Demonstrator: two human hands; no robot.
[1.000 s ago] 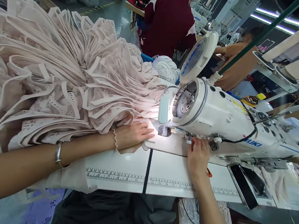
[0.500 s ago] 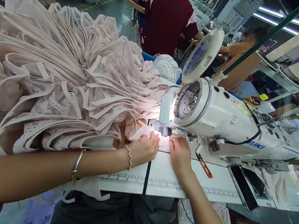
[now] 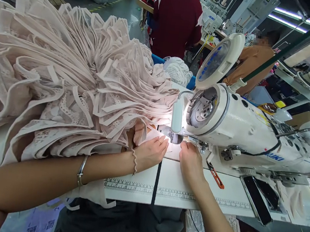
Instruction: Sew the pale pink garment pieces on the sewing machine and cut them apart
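Left hand (image 3: 151,152), half-curled, seemingly steadies flat pale-pink cloth (image 3: 152,134) beside the white metal sewing machine (image 3: 243,132); right hand (image 3: 191,160) curled; both grips unclear.

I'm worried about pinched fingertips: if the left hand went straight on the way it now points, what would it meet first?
Probably the presser-foot area of the sewing machine, just ahead of the left hand. Depth is unclear, so it might instead meet the right hand.
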